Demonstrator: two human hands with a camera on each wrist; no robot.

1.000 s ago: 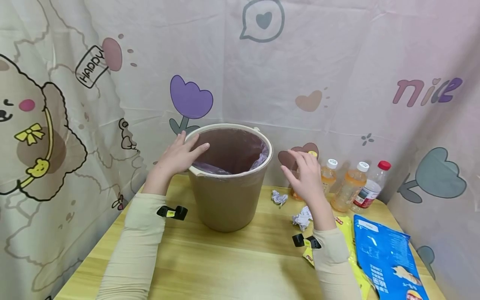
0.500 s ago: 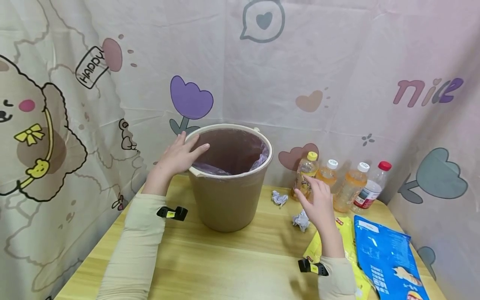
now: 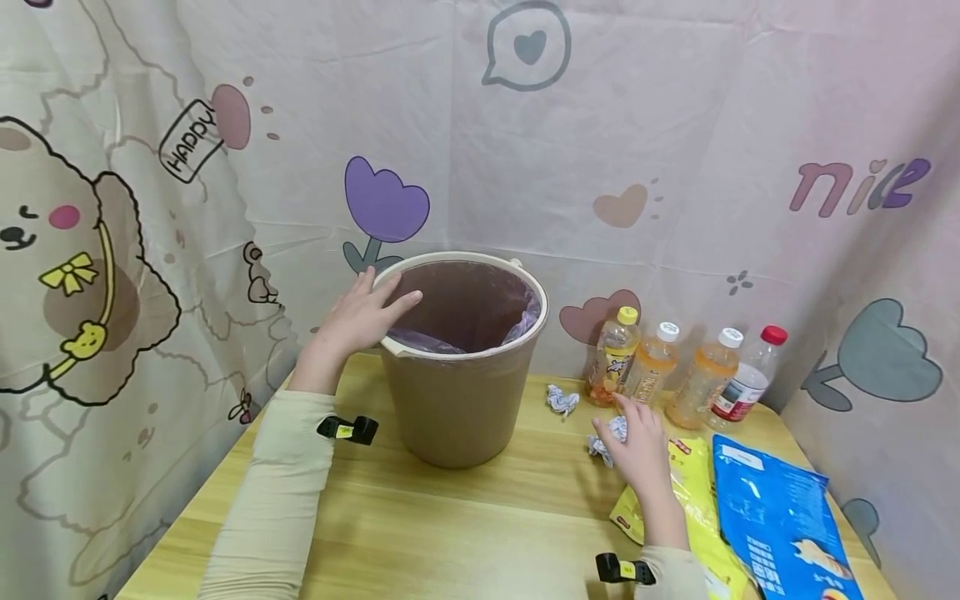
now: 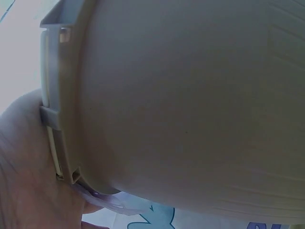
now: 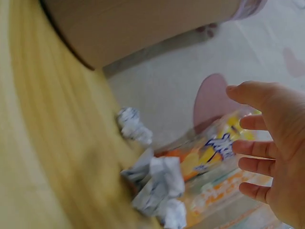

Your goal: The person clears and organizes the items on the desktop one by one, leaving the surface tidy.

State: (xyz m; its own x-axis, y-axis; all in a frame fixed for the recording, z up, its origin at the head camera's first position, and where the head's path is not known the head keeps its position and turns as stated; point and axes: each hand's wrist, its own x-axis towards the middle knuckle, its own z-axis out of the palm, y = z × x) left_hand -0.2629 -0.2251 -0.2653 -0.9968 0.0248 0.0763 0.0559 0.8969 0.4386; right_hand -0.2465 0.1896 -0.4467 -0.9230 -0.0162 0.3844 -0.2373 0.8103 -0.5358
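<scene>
A brown trash bin (image 3: 457,408) with a pale rim and a clear purplish liner stands on the table. My left hand (image 3: 360,312) rests on the rim's left side, fingers spread. In the left wrist view the bin's outer wall (image 4: 190,105) fills most of the picture. My right hand (image 3: 641,446) hangs over the right side with loose fingers and holds nothing. Just beside its fingertips lies a crumpled paper ball (image 5: 162,186), partly covered in the head view. A smaller paper ball (image 3: 561,400) lies nearer the bin.
Behind the right hand stand a yellow-capped bottle (image 3: 613,362), two white-capped orange bottles (image 3: 702,379) and a red-capped bottle (image 3: 752,379). Yellow packaging (image 3: 690,475) and a blue bag (image 3: 780,517) lie at the right. A printed curtain (image 3: 495,167) hangs behind the table.
My right hand has moved away from the bin, toward me and down, to beside the larger paper ball. The left hand keeps its place on the rim.
</scene>
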